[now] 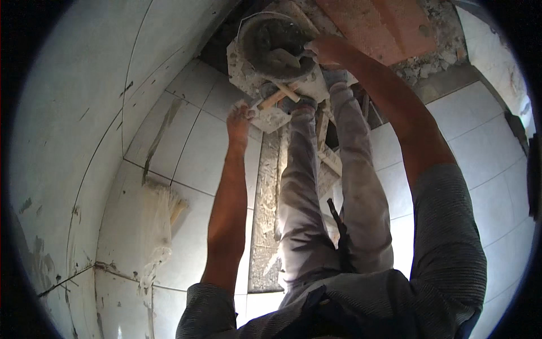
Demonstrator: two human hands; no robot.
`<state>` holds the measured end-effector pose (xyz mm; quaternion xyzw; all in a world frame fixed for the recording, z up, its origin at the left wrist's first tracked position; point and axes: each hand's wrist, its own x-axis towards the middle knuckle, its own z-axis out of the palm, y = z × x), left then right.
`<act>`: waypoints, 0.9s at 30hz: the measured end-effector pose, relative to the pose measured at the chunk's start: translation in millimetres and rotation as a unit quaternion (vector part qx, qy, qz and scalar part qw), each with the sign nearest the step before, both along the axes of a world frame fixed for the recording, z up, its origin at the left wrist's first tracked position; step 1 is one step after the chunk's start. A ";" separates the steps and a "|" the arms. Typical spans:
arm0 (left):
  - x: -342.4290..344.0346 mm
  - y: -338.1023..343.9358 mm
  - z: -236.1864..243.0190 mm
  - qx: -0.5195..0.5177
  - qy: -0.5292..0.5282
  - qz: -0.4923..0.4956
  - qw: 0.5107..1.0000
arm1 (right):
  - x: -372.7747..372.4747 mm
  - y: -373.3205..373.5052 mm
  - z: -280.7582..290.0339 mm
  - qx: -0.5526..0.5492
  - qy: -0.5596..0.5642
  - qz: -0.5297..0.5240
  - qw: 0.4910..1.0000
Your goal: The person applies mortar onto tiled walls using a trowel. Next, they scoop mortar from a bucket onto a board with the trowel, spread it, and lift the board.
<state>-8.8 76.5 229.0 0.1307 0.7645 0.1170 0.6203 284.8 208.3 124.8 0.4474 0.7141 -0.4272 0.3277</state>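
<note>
My right hand [319, 50] is closed round the handle of a trowel [283, 59]. The trowel's blade dips into a round bucket [246, 52] with wet grey mortar [278, 35] inside. Beside the edge of a mortar-stained board [271, 121], my left hand [241, 115] has its fingers curled together. What those fingers hold, if anything, is too small to make out. A hammer-like tool with a wooden handle [274, 100] lies on the board between the bucket and my left foot.
A tiled wall [73, 124] rises close on the left. Light floor tiles [197, 152] lie on both sides of my legs, with a plastic bag [158, 217] at the left. A reddish slab [384, 28] and rubble [437, 62] are at the far right.
</note>
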 end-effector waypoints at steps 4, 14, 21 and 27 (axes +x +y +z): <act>15.4 46.3 -28.8 -0.009 0.002 0.041 0.999 | 29.0 -8.9 -0.2 0.045 0.113 0.007 0.993; 19.9 30.8 -66.5 -0.028 0.039 0.052 0.997 | 65.4 -31.8 17.4 -0.177 0.131 -0.229 0.948; -0.3 -39.8 0.5 -0.007 0.012 0.015 1.000 | 87.2 -27.6 78.7 -0.182 0.178 -0.284 0.924; -41.8 -113.7 94.5 -0.046 0.041 -0.084 0.995 | 86.8 3.4 235.8 -0.060 0.254 -0.156 0.953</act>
